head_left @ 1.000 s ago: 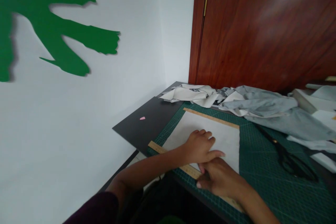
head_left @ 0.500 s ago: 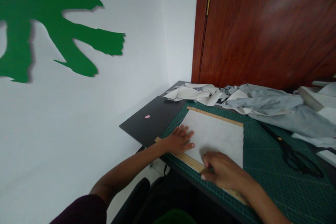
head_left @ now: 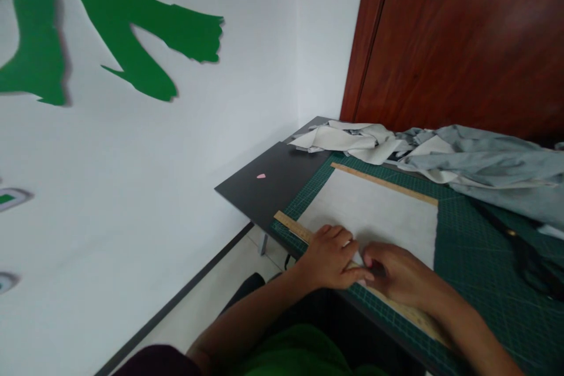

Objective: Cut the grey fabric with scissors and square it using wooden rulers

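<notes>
A white fabric sheet (head_left: 379, 205) lies flat on the green cutting mat (head_left: 476, 288), with a wooden ruler (head_left: 383, 182) along its far edge. Another wooden ruler (head_left: 293, 227) runs along its near edge. My left hand (head_left: 330, 255) is closed over that near edge, fingers bent on the cloth and thumb pointing toward the other hand. Beside it, my right hand (head_left: 403, 275) pinches at the same edge, its fingertips partly hidden. A small bit of white cloth stands up between the two hands, close to the near ruler.
Black-handled scissors (head_left: 531, 255) lie on the mat at the right. Crumpled grey and white cloth (head_left: 484, 155) is heaped along the back, by the brown door (head_left: 462, 41). A small pink scrap (head_left: 261, 176) lies on the dark tabletop (head_left: 251, 194) near the white wall.
My left hand has left its spread, flat position on the fabric's left side and moved right along the near edge, closing beside my right hand. The view has shifted slightly.
</notes>
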A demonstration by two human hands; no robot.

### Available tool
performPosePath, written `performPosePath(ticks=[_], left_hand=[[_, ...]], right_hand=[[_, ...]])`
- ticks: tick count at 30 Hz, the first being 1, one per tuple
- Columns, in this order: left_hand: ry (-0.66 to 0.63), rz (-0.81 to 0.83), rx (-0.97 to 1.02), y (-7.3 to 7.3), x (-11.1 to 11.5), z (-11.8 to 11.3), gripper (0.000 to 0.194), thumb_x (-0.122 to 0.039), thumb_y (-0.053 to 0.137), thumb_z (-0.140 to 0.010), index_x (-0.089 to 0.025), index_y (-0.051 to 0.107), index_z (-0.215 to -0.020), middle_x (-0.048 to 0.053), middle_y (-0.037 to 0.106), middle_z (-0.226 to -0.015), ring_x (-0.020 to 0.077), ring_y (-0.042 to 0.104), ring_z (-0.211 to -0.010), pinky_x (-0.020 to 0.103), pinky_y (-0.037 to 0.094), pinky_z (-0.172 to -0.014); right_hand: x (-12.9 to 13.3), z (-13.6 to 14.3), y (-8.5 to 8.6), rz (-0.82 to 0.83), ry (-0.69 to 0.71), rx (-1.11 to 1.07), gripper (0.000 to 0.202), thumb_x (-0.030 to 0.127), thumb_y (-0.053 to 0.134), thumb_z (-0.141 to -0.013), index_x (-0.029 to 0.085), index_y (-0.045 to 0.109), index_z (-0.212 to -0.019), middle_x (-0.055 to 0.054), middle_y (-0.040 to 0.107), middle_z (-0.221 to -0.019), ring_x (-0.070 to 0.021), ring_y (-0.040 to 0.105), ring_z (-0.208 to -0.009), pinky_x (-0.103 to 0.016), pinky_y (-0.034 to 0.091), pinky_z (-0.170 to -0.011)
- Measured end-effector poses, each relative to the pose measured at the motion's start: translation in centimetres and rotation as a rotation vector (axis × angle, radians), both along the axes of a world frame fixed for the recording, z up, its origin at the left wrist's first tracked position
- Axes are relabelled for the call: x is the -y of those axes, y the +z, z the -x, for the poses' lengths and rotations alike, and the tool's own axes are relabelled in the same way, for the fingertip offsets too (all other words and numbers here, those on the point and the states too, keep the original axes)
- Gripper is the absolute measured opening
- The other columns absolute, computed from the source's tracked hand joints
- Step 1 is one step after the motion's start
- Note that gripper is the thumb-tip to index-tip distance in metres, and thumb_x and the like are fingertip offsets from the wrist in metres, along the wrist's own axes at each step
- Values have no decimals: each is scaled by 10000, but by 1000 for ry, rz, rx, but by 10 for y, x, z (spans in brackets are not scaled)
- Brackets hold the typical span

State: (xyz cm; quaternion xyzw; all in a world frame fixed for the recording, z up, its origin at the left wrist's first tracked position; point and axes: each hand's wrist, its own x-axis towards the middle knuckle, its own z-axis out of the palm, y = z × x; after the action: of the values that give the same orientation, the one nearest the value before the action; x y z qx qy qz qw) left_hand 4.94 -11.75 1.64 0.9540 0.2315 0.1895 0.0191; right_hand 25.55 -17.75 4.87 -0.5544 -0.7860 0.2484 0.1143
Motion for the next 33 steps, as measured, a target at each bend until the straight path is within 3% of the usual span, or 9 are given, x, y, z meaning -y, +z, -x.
performPosePath(ticks=[3,8,16,22,25,28,33], left_hand=[[97,42,-24,3,-1,0,677,-800,517,-951,-155,711,-1016,112,669,-1023,297,619,-1049,447,464,-899],[137,64,-55,6,-2,-4,669,-791,483,-972,-160,707,-993,105,668,-1016,294,600,-1046,445,447,-867],[104,19,-21,2,-2,-3,662,-761,424,-1015,-157,696,-1005,98,662,-1025,287,592,-1042,445,432,-877],[98,54,-19,4,0,-1,544,-667,506,-1028,-156,691,-1032,110,665,-1048,301,603,-1087,452,457,-916],[57,45,32,4,1,0,528,-639,566,-1009,-143,683,-1149,155,652,-1283,333,553,-1291,467,450,-1043],[11,31,73,4,1,2,555,-607,581,-1008,-128,652,-1280,188,547,-1516,360,392,-1506,498,365,-1198],[-27,74,74,5,2,5,566,-523,610,-996,-157,593,-1427,180,406,-1674,371,211,-1619,587,258,-1282]], right_hand=[[1,4,7,43,-16,32,147,358,676,-858,242,588,-838,-31,703,-863,-242,640,-840,-358,400,-752],[1,9,10,98,-55,75,205,352,746,-800,245,571,-803,-24,700,-857,-242,638,-843,-368,399,-759],[1,2,4,134,-42,40,149,359,610,-903,253,552,-816,-23,672,-835,-219,613,-799,-368,411,-750],[0,1,4,155,-67,39,139,379,594,-919,257,562,-862,-14,670,-821,-209,603,-757,-360,412,-721],[1,1,2,134,-79,34,149,398,620,-898,257,571,-903,-25,690,-862,-216,618,-779,-362,435,-739],[2,2,1,114,-91,33,176,398,661,-848,252,580,-905,-50,709,-927,-236,641,-833,-375,463,-776],[4,7,0,108,-99,-6,151,370,634,-859,246,606,-940,-65,731,-995,-257,680,-906,-384,491,-835]])
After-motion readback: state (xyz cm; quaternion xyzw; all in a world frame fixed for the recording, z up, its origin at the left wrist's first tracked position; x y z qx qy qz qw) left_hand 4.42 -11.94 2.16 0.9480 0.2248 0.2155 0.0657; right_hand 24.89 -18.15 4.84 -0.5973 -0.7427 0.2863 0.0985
